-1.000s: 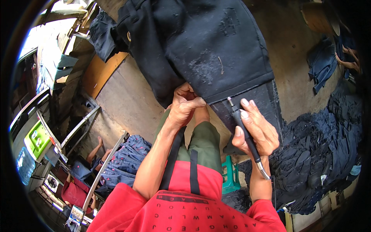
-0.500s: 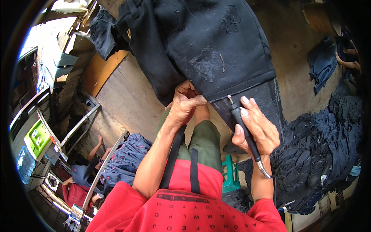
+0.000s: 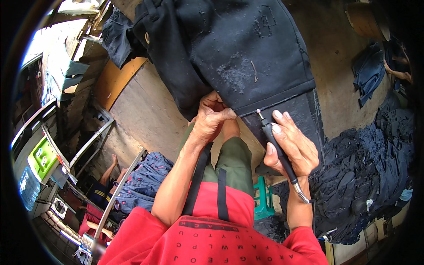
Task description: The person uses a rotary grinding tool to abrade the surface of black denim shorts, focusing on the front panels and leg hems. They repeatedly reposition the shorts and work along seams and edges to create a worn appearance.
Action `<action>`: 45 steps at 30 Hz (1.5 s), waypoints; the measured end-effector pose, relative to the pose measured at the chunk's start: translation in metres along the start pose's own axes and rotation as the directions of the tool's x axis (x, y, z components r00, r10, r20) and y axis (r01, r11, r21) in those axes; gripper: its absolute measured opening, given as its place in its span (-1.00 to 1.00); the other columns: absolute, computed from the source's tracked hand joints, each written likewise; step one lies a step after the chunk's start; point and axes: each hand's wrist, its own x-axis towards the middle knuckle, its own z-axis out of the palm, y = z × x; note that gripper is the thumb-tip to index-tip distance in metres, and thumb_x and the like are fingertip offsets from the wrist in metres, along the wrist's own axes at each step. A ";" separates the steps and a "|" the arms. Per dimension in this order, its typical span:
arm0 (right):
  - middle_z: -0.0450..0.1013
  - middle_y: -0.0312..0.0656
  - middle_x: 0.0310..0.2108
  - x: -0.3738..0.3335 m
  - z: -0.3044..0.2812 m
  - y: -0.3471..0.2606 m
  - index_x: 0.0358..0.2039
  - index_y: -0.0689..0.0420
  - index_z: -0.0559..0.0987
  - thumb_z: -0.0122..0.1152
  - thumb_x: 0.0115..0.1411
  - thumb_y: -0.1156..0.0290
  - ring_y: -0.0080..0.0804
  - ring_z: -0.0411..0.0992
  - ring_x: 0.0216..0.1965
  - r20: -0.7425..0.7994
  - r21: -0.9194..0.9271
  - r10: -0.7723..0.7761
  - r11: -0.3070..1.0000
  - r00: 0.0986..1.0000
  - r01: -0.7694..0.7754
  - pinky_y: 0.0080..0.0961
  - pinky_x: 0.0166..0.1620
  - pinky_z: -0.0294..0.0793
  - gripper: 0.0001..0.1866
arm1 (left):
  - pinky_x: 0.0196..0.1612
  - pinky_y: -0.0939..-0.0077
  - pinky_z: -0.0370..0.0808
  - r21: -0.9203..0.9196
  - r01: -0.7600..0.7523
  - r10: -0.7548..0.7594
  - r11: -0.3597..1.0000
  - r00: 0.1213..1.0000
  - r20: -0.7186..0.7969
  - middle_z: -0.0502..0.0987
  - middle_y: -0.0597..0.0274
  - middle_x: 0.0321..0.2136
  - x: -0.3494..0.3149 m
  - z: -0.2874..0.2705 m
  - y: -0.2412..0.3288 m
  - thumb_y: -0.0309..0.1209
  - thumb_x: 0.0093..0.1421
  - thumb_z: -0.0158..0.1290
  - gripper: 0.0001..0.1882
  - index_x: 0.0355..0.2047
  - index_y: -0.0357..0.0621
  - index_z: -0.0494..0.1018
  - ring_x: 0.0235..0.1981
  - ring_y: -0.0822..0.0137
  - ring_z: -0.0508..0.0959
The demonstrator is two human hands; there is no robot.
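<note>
A pair of black trousers (image 3: 247, 57) is spread out before me, one leg drawn over a dark board (image 3: 293, 117). Bluish-grey dust and a short thread lie on the cloth. My left hand (image 3: 212, 117) pinches the edge of that leg at its hem, thumb on top and fingertips partly hidden. In my right hand (image 3: 293, 145) is a slim black rotary grinder (image 3: 280, 152) with a metal cable sleeve at its rear, gripped like a pen. Its small pale tip points at the hem edge, touching or very close; I cannot tell which.
A big heap of dark garments (image 3: 353, 181) lies at the right. Left of my legs are blue patterned cloth (image 3: 145, 181) and a metal rail (image 3: 121, 185). A green stool (image 3: 263, 198) stands by my knee. Other people work at the far right and lower left.
The grinder's tip has shifted slightly left along the hem with my right hand. My left hand and the trousers stay put. At the lower left, another person has moved.
</note>
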 end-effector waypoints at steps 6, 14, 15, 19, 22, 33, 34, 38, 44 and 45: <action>0.72 0.12 -0.20 -0.001 -0.001 0.000 -0.09 0.36 0.74 0.40 0.12 0.56 0.12 0.74 0.00 -0.051 -0.045 0.019 0.999 0.999 -0.022 0.03 0.17 0.74 -0.69 | 0.13 0.36 0.60 0.001 -0.009 0.009 1.000 1.000 0.005 0.78 0.24 -0.14 0.000 -0.002 -0.001 -0.60 0.05 0.50 -0.65 -0.15 -0.16 0.67 -0.09 0.39 0.70; 0.71 0.14 -0.21 -0.001 -0.002 0.002 -0.07 0.39 0.72 0.35 0.14 0.57 0.15 0.74 0.00 -0.128 -0.087 0.041 0.995 0.991 -0.053 0.06 0.17 0.74 -0.68 | 0.14 0.34 0.59 0.005 -0.001 0.001 1.000 1.000 0.003 0.77 0.25 -0.14 0.001 -0.003 -0.001 -0.59 0.04 0.51 -0.65 -0.15 -0.16 0.68 -0.09 0.38 0.70; 0.71 0.14 -0.21 -0.001 -0.002 0.002 -0.07 0.39 0.72 0.35 0.14 0.57 0.15 0.74 0.00 -0.128 -0.075 0.032 0.996 0.991 -0.042 0.06 0.17 0.74 -0.68 | 0.14 0.34 0.59 0.005 0.001 -0.001 1.000 1.000 0.002 0.77 0.25 -0.14 0.001 -0.003 -0.001 -0.60 0.04 0.50 -0.65 -0.15 -0.16 0.68 -0.09 0.38 0.70; 0.71 0.13 -0.22 0.000 -0.002 0.002 -0.07 0.38 0.73 0.35 0.14 0.58 0.16 0.74 0.00 -0.064 -0.052 0.024 0.998 0.998 -0.028 0.05 0.17 0.74 -0.68 | 0.14 0.35 0.59 0.005 0.018 -0.017 1.000 1.000 -0.016 0.78 0.26 -0.14 0.001 -0.002 -0.001 -0.62 0.04 0.49 -0.66 -0.16 -0.15 0.67 -0.08 0.38 0.71; 0.71 0.19 -0.18 -0.002 -0.002 0.003 -0.06 0.38 0.73 0.34 0.12 0.59 0.16 0.73 0.00 -0.104 -0.078 0.037 0.996 0.994 -0.046 0.05 0.17 0.73 -0.66 | 0.14 0.35 0.59 0.005 0.017 -0.017 1.000 1.000 -0.016 0.78 0.26 -0.14 0.001 -0.002 -0.001 -0.64 0.05 0.47 -0.66 -0.16 -0.15 0.67 -0.09 0.37 0.71; 0.70 0.29 -0.12 -0.002 -0.004 -0.001 -0.05 0.41 0.71 0.29 0.16 0.56 0.19 0.73 -0.01 -0.168 -0.089 0.082 0.991 0.982 -0.098 0.06 0.16 0.74 -0.65 | 0.09 0.38 0.61 0.015 0.014 -0.014 1.000 1.000 -0.001 0.75 0.25 -0.15 0.000 -0.003 -0.002 -0.67 0.06 0.44 -0.66 -0.14 -0.20 0.66 -0.09 0.38 0.70; 0.70 0.29 -0.13 -0.001 -0.003 -0.004 -0.06 0.41 0.71 0.29 0.17 0.55 0.18 0.74 -0.02 -0.121 -0.078 0.079 0.993 0.989 -0.088 0.05 0.15 0.75 -0.67 | 0.09 0.38 0.61 0.018 0.017 -0.017 1.000 1.000 0.003 0.75 0.25 -0.15 0.001 -0.004 -0.003 -0.67 0.07 0.43 -0.66 -0.13 -0.21 0.66 -0.10 0.38 0.70; 0.71 0.07 -0.19 0.000 0.007 -0.012 -0.05 0.29 0.73 0.44 0.22 0.51 0.13 0.74 0.00 0.010 0.025 0.012 1.000 1.000 -0.012 0.04 0.18 0.73 -0.71 | 0.07 0.40 0.61 0.019 0.007 -0.007 1.000 1.000 0.006 0.74 0.27 -0.17 0.001 -0.005 -0.005 -0.66 0.08 0.44 -0.65 -0.11 -0.20 0.65 -0.11 0.41 0.68; 0.71 0.09 -0.17 -0.001 0.010 -0.010 -0.02 0.29 0.73 0.42 0.20 0.53 0.12 0.73 0.01 0.044 0.042 0.003 0.999 0.999 -0.005 0.05 0.20 0.72 -0.68 | 0.06 0.42 0.61 0.020 0.029 -0.029 0.999 0.999 0.014 0.73 0.30 -0.19 0.001 -0.006 -0.005 -0.65 0.07 0.45 -0.65 -0.13 -0.19 0.65 -0.13 0.42 0.68; 0.71 0.09 -0.17 -0.001 0.009 -0.010 -0.02 0.29 0.73 0.41 0.19 0.54 0.12 0.73 0.01 0.051 0.036 0.004 0.999 0.999 -0.006 0.05 0.19 0.72 -0.68 | 0.06 0.42 0.61 0.012 0.030 -0.030 0.999 0.999 0.017 0.73 0.30 -0.19 0.001 -0.006 -0.004 -0.64 0.08 0.46 -0.65 -0.13 -0.19 0.65 -0.13 0.42 0.68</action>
